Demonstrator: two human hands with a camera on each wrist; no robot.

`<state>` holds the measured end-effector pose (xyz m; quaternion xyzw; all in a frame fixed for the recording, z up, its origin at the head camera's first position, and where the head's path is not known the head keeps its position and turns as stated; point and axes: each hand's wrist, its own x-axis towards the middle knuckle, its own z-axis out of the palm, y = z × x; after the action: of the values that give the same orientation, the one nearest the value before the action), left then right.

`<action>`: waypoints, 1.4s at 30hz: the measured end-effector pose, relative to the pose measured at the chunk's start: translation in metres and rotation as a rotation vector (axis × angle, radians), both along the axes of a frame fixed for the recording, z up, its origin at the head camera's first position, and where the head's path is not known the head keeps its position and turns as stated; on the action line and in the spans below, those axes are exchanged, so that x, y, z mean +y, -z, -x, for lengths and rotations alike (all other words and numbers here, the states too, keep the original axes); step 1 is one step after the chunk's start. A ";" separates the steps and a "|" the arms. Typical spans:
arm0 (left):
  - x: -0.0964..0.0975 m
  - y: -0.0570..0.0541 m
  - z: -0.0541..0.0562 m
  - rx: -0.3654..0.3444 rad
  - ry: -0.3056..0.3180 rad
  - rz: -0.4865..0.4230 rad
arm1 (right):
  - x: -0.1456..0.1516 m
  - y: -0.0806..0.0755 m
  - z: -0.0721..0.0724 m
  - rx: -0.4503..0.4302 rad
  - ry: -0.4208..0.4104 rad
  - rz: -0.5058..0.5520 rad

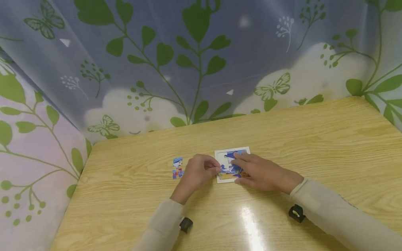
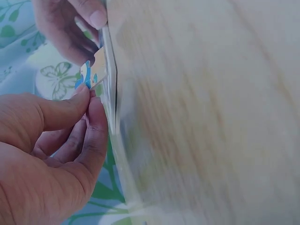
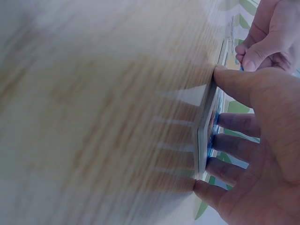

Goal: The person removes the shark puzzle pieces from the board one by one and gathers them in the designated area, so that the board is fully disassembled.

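Thumb and forefinger of my left hand (image 1: 198, 171) pinch a small puzzle piece (image 2: 84, 74), blue and white in the left wrist view. It is held at the left side of a square jigsaw puzzle (image 1: 239, 167) in a white frame (image 1: 227, 181), which lies on the table. Much of the puzzle shows a blue, white and sandy picture; its upper left part is pale. Spread over its right side, my right hand (image 1: 264, 171) presses with fairly straight fingertips (image 3: 220, 119), the thumb at the near edge. These fingers hide part of the picture.
Loose puzzle pieces (image 1: 177, 162) with blue, white and red print lie left of the frame, partly behind the left hand. The wooden table (image 1: 129, 211) ends at a leaf-patterned curtain (image 1: 164, 33) at the back. A black wrist device (image 1: 296, 213) sits under the right sleeve.
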<state>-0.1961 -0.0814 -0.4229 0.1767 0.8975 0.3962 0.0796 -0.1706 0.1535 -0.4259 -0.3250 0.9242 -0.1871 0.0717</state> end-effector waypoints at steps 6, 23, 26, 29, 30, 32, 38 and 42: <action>-0.012 -0.006 -0.003 0.008 -0.034 -0.012 | 0.001 0.000 0.000 -0.012 0.006 0.003; -0.076 -0.005 -0.010 0.003 -0.143 0.004 | 0.001 0.001 0.000 -0.006 -0.012 0.005; -0.085 -0.005 -0.011 -0.008 -0.171 0.015 | 0.001 0.001 0.001 0.001 -0.013 0.002; -0.093 -0.006 -0.011 -0.024 -0.190 0.019 | 0.001 0.001 0.001 -0.002 -0.011 0.007; -0.096 -0.006 -0.012 -0.029 -0.191 0.019 | 0.001 0.002 0.001 -0.002 -0.011 0.008; -0.101 -0.007 -0.013 -0.039 -0.187 0.009 | 0.002 0.002 0.001 -0.001 -0.011 0.006; -0.116 -0.007 -0.015 -0.059 -0.180 -0.003 | 0.002 0.002 0.001 -0.002 -0.008 0.006; -0.122 -0.007 -0.017 -0.066 -0.178 0.015 | 0.002 0.003 0.001 0.002 -0.012 0.007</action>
<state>-0.1793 -0.2034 -0.4158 0.0827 0.9094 0.4006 0.0750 -0.1714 0.1559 -0.4284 -0.3310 0.9216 -0.1898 0.0710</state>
